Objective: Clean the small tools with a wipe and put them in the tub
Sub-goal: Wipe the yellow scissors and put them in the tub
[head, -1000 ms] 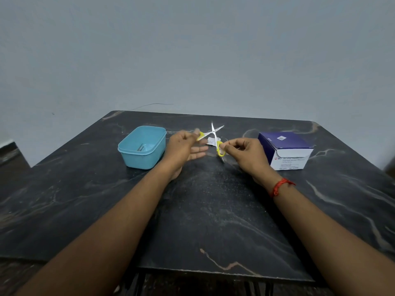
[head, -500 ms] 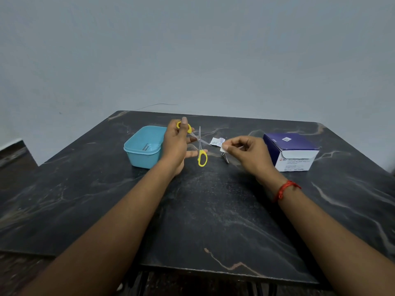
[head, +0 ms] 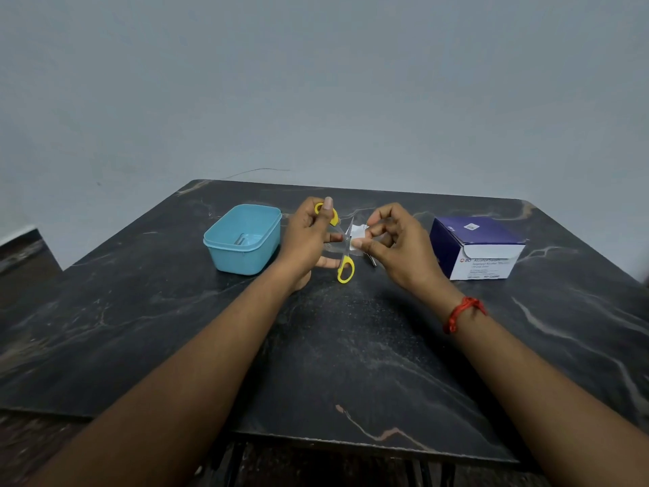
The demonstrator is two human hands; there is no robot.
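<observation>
My left hand [head: 307, 240] grips small scissors [head: 346, 268] with yellow handles, blades spread apart, above the middle of the dark table. My right hand [head: 389, 246] pinches a small white wipe [head: 356, 237] against one blade. The light blue tub [head: 242, 239] stands just left of my left hand, with a small metal tool lying in it. Another small metal tool [head: 371, 260] lies on the table, partly hidden under my right hand.
A purple and white box of alcohol swabs [head: 477, 247] stands to the right of my right hand. The dark marble table [head: 351, 363] ends at a front edge near me. A grey wall rises behind it.
My left hand turned the scissors, so one yellow handle now points down. My right hand moved left and up, bringing the wipe onto a blade.
</observation>
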